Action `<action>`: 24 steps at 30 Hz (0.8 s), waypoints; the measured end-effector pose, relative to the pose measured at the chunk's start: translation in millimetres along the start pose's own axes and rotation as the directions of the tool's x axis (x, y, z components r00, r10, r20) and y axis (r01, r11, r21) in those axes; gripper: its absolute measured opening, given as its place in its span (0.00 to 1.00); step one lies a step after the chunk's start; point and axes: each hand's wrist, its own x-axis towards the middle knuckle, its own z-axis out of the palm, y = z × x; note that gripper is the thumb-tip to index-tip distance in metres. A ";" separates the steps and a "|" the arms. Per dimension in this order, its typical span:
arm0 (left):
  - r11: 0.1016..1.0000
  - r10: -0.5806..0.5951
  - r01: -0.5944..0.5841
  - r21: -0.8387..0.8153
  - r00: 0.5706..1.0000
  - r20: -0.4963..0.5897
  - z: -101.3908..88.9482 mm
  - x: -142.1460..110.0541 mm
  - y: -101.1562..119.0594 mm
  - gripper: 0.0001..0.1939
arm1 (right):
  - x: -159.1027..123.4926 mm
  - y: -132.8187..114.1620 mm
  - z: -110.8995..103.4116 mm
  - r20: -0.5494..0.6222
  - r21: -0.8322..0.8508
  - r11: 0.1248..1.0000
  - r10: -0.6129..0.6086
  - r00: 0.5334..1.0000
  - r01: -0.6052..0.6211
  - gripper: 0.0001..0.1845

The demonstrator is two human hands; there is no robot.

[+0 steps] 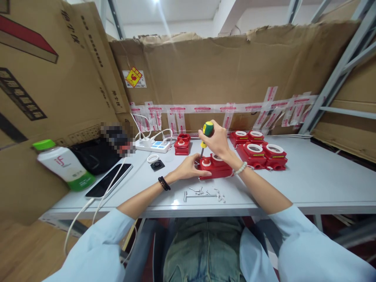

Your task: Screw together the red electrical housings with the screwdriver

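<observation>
A red housing (216, 171) with round white-rimmed openings lies on the table in front of me. My right hand (217, 140) is closed around the green and yellow handle of a screwdriver (208, 129). The shaft points down to the left end of the housing; its tip is hidden. My left hand (188, 167) grips that same end, thumb along the front side and fingers behind. Nearer to me lie several loose screws (200, 191), small white pieces (220, 196) and a metal T-shaped wrench (201, 196).
Several red housings (255, 154) with white rings stand at the right, another red part (182, 145) behind. Left are a white ring (152, 158), a black square part (157, 165), a power strip (152, 145), a phone (109, 182) with cable and a bottle (65, 166). Cardboard (205, 70) walls the back.
</observation>
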 end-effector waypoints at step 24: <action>0.999 0.011 -0.011 0.037 1.000 -0.005 -0.1 0.8 0.0 0.27 | 5.1 -12.2 7.7 0.114 -0.456 0.889 0.020 0.993 0.035 0.22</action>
